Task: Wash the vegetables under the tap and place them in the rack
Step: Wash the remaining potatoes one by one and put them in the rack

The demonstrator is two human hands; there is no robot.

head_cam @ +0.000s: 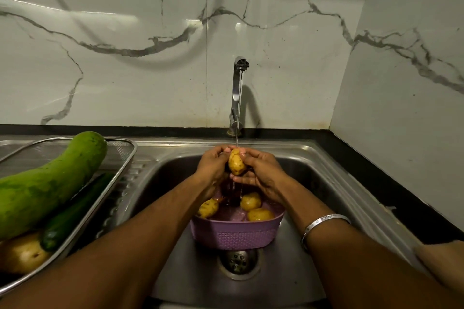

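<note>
A yellow potato (236, 164) is held upright under the running tap (238, 88), with my left hand (212, 168) and my right hand (261, 173) both curled round it. The water stream lands on its top. Right below, a purple basket (233, 234) stands in the sink with three more potatoes (250, 200) in water. On the left, a metal mesh rack (118, 155) holds a large green gourd (47, 183), a dark cucumber (75, 213) and a potato (21, 254).
The steel sink (313, 178) has its drain (238, 261) just in front of the basket. A black counter (391, 198) runs along the right. Marble wall tiles close off the back and right side. A silver bangle (324, 223) sits on my right wrist.
</note>
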